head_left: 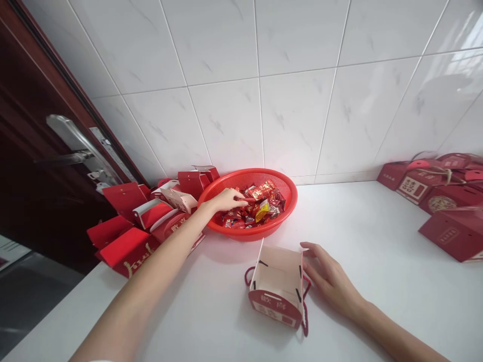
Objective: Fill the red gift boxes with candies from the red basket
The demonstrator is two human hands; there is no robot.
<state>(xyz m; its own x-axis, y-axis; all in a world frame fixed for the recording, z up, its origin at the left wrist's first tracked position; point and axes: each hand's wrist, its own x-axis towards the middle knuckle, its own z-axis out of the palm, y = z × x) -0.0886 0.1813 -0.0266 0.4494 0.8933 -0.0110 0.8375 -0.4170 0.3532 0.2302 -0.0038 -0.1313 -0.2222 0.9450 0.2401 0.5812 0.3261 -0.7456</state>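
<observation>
My left hand reaches over the left side of a red plastic basket. Its fingers are closed on a red wrapped candy, above a heap of mostly red candies with one yellow. In front of the basket stands an open red gift box with a pale inside and dark red cord handles; no candy shows in it. My right hand rests at the box's right side, fingers apart, the fingertips near its edge and cord.
Several open red boxes crowd the left of the white table. More red boxes, closed, stand at the far right. A tiled wall rises behind, and a dark door with a metal handle is at left.
</observation>
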